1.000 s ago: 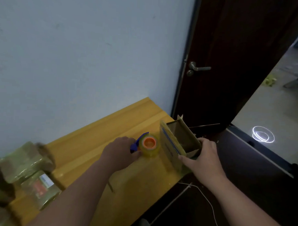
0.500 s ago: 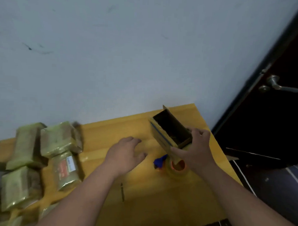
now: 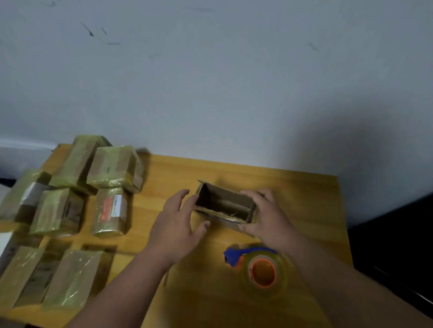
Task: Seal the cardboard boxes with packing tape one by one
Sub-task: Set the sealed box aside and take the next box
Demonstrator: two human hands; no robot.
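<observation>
Two hands needed: right hand (image 3: 270, 218) clamped on open box (image 3: 225, 204), left hand (image 3: 177, 226) spread beside it; fold flaps flat before reaching for tape roll (image 3: 263, 272) near desk (image 3: 295, 188) front edge.

The room is dim, with a cool, flat light on the grey wall (image 3: 213, 78) and a dull yellow cast on the table (image 3: 295, 191). A broad soft shadow darkens the wall at the right, above the table's far corner. Faint sheen glints off the tape-wrapped boxes (image 3: 114, 167) at the left. Everything looks soft and slightly smeared, grainy in the dark. The wide lens bends the table's edges outward.
</observation>
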